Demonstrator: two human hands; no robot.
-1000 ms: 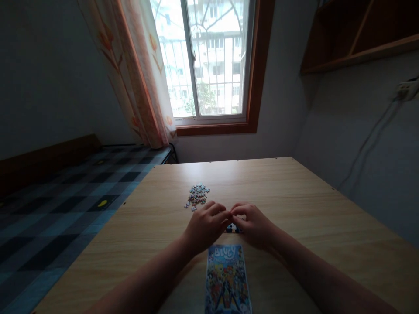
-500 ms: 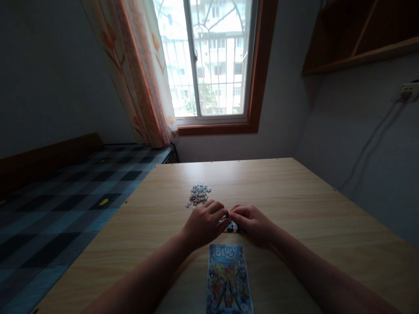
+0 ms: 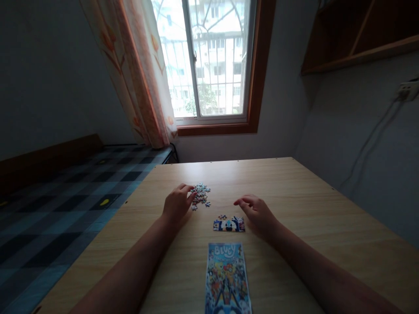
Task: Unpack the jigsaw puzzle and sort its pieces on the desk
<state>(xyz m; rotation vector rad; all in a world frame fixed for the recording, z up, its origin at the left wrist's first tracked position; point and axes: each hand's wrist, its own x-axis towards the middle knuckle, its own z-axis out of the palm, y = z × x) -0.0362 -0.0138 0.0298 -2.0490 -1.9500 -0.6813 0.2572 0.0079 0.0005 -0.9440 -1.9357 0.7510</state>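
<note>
A short strip of joined puzzle pieces lies on the wooden table in front of me. Below it sits a colourful puzzle picture card. My left hand reaches to a small heap of loose puzzle pieces, its fingertips at the heap's left edge, fingers curled. My right hand hovers just right of the joined strip, fingers loosely bent and apart, holding nothing.
A bed with a checked blue cover runs along the table's left side. A window with a curtain is behind the table. Wooden shelves hang at upper right; a cable runs down the right wall.
Both hands were pinched together over the joined strip. They have parted: the left went up-left to the loose heap, the right drew slightly right, uncovering the strip.
</note>
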